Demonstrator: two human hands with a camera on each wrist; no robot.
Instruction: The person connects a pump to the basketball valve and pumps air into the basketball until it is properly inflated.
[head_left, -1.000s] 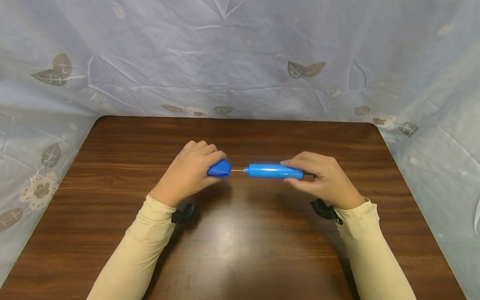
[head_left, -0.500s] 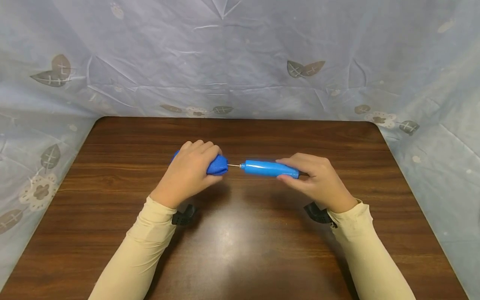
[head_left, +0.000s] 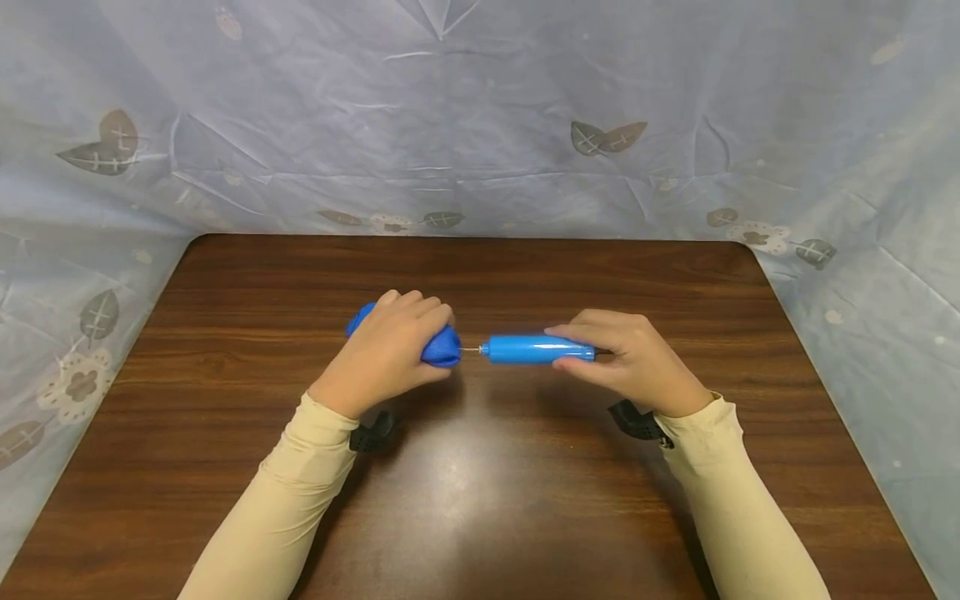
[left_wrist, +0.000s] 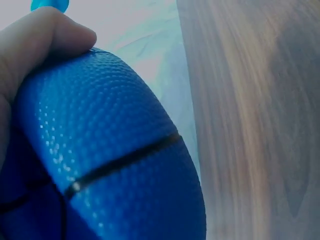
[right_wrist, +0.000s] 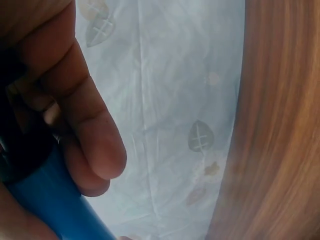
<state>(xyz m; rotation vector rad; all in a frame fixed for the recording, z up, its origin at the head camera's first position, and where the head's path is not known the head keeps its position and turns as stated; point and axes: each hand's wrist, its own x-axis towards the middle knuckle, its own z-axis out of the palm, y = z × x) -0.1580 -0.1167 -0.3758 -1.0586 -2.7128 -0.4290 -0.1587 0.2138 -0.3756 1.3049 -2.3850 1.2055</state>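
Note:
A crumpled blue rubber ball (head_left: 441,348), limp and folded, is gripped by my left hand (head_left: 393,346) from above. The left wrist view shows the pebbled skin and black seam lines of the ball (left_wrist: 115,115), with a thumb pressing near its top. A thin metal needle (head_left: 470,350) runs from the ball's right end to a blue hand pump (head_left: 517,349). My right hand (head_left: 630,354) holds the rear of the pump between thumb and fingers. A short dark rod (head_left: 603,352) leaves the pump's rear and disappears into the palm. In the right wrist view, fingers curl along the pump (right_wrist: 60,195).
Both hands are over a dark brown wooden table (head_left: 465,500) with rounded far corners. A pale grey curtain (head_left: 495,100) printed with leaves and flowers surrounds its back and sides. Black camera mounts (head_left: 372,432) sit at both wrists.
The right hand and pump have shifted left over the second. Since half a second ago, ball and pump have come slightly nearer my body, and the tilted pump has levelled out.

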